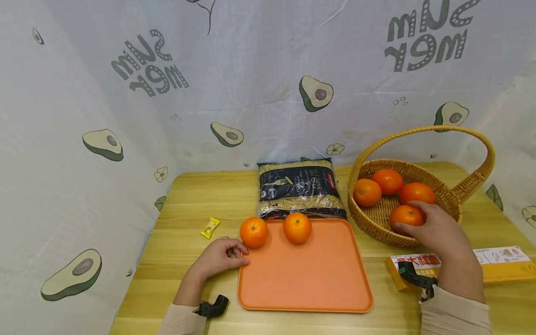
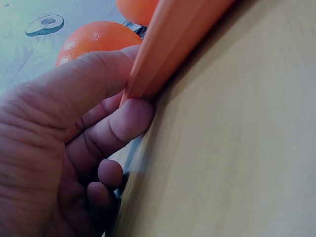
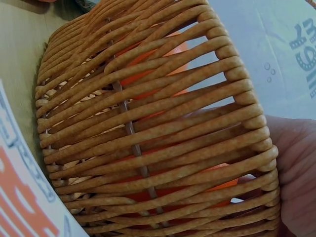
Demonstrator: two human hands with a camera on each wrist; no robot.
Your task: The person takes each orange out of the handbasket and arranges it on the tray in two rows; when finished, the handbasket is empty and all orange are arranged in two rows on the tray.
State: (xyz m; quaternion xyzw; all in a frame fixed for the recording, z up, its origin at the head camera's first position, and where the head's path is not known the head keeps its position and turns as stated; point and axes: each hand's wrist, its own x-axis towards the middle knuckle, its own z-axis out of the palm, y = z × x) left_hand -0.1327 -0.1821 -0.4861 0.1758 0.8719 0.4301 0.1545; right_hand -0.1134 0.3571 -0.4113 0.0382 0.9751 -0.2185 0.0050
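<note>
My left hand (image 1: 222,257) pinches the left rim of an orange-coloured tray (image 1: 305,274), thumb and forefinger on the edge in the left wrist view. Two oranges, a left one (image 1: 253,232) and a right one (image 1: 297,228), sit along the tray's far side. Over at the right, my right hand (image 1: 439,229) reaches into a wicker basket (image 1: 372,228) and grips the nearest orange (image 1: 405,217), thumb and fingers on opposite sides. Several more oranges (image 1: 387,181) lie in there. The basket's woven side (image 3: 148,123) hides most of that hand in the right wrist view.
A bag of pasta (image 1: 299,188) lies behind the tray. Left of the tray is a small yellow wrapped packet (image 1: 210,228). A yellow and white box (image 1: 498,265) lies under the right forearm. The basket's tall handle (image 1: 423,129) arches above the oranges. A printed curtain (image 1: 251,70) hangs behind the table.
</note>
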